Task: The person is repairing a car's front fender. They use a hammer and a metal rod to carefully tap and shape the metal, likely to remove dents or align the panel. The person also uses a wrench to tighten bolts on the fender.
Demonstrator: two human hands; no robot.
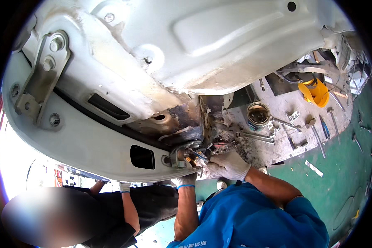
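I have the gloved right hand [228, 166] with its fingers curled together at the end of a slim blue-grey rod [200, 156]; whether they pinch it, I can't tell. The gloved left hand [185, 180] is at the lower edge of the white body panel [78, 138], its fingertips hidden from me. The rod sits just beside a metal bracket [180, 158] near the panel's end. Farther right, an open tin [258, 115], a wrench [258, 137] and a hammer [317, 138] rest on a grimy work surface [279, 153].

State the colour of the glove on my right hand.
Off-white; the glove shows best in the head view.
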